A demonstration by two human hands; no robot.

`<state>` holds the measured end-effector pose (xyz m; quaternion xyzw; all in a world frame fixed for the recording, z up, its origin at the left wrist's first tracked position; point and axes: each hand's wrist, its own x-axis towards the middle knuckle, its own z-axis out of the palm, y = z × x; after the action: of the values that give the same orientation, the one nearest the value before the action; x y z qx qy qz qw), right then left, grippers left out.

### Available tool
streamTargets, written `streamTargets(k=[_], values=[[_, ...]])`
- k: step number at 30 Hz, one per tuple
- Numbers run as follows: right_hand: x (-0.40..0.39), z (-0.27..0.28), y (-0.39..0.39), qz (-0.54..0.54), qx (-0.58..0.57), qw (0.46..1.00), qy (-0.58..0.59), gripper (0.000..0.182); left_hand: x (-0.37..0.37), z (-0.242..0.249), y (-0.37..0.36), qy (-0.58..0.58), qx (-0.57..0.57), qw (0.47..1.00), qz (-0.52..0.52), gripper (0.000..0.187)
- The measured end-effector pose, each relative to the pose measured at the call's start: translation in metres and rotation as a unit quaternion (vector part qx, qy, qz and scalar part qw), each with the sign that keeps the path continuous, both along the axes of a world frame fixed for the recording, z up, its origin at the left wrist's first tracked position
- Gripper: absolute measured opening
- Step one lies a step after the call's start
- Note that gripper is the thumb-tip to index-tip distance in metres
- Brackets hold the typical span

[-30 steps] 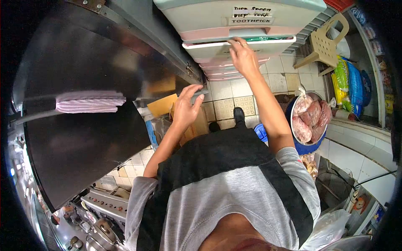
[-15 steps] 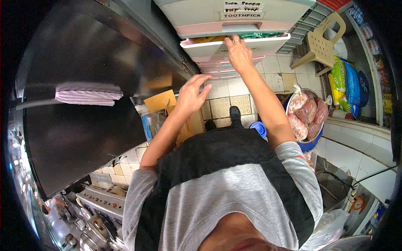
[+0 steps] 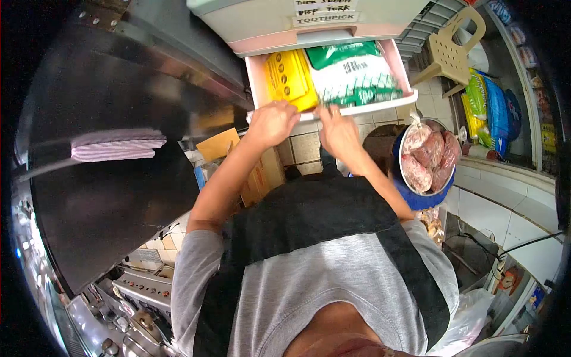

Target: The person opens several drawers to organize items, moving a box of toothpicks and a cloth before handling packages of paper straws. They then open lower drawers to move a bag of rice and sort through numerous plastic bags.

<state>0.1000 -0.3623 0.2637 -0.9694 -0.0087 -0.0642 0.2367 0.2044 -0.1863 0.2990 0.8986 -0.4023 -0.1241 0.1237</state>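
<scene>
A white and pink plastic drawer (image 3: 383,106) is pulled well out of a drawer unit (image 3: 262,33). My left hand (image 3: 273,124) curls over the left part of its front edge, beside a yellow packet (image 3: 288,77). Farther right, my right hand (image 3: 341,134) grips the same edge near its middle, fingertips over the rim. A green and white plastic pack (image 3: 351,70) lies flat in the drawer to the right of the yellow one. Both hands touch the drawer front, and neither holds a packet.
At right, a blue-rimmed tub (image 3: 452,178) holds several bags of meat, with a beige plastic chair (image 3: 450,56) behind. A dark counter (image 3: 119,196) with a folded striped cloth (image 3: 118,147) stands at left. Near my feet is a cardboard box (image 3: 262,178).
The drawer has slid out toward me, exposing the yellow and green packets. My right hand came back with it; my left hand moved up onto the drawer's front edge.
</scene>
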Motion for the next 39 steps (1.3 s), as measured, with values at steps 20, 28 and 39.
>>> streamTargets(k=[20, 28, 39], values=[[0.042, -0.024, -0.180, -0.173, 0.053, 0.979, 0.099, 0.111, 0.003, -0.103, -0.093, -0.038, 0.073, 0.951, -0.297, 0.053], [0.037, -0.007, -0.169, -0.172, 0.209, 0.953, 0.139, 0.083, 0.020, -0.061, -0.054, -0.023, 0.366, 0.919, -0.145, 0.025], [0.053, -0.018, -0.026, -0.133, 0.012, 0.975, 0.180, 0.094, 0.029, -0.064, -0.033, 0.065, -0.029, 0.991, 0.110, 0.062]])
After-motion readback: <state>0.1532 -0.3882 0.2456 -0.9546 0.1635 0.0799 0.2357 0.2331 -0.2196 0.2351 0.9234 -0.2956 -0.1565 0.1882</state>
